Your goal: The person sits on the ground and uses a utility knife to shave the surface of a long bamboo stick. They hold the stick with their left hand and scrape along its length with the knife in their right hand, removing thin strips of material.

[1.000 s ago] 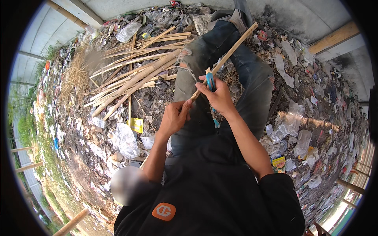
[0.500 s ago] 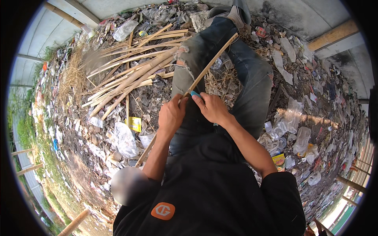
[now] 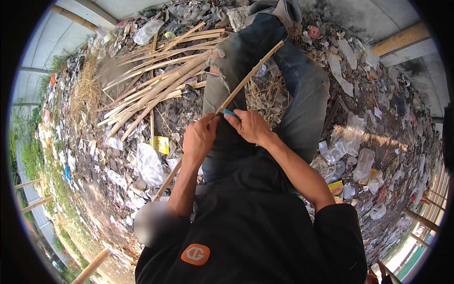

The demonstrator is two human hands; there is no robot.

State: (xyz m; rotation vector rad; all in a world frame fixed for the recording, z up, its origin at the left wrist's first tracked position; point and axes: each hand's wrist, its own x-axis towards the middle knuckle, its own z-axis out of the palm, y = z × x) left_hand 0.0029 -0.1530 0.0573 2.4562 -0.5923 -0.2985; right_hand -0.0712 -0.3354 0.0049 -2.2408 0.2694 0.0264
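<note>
A long, thin bamboo strip slants across my bent left leg, from beside my left forearm up past my knees. My left hand is closed around it above the thigh, fingertips and thumb pinching it. Close beside, my right hand is closed on a small turquoise-handled tool, which meets the strip just beyond my left fingers. Its working end is hidden by the hand and the strip. The strip's lower end comes out on the far side of my left forearm.
Several split bamboo strips lie in a loose pile left of my legs. Litter-covered ground surrounds me, with a clear plastic bag, a yellow packet and dry straw. Grey wall panels with bamboo poles stand ahead.
Both hands have shifted slightly left, staying close together. The strip has slid a little down and to the left with them.
</note>
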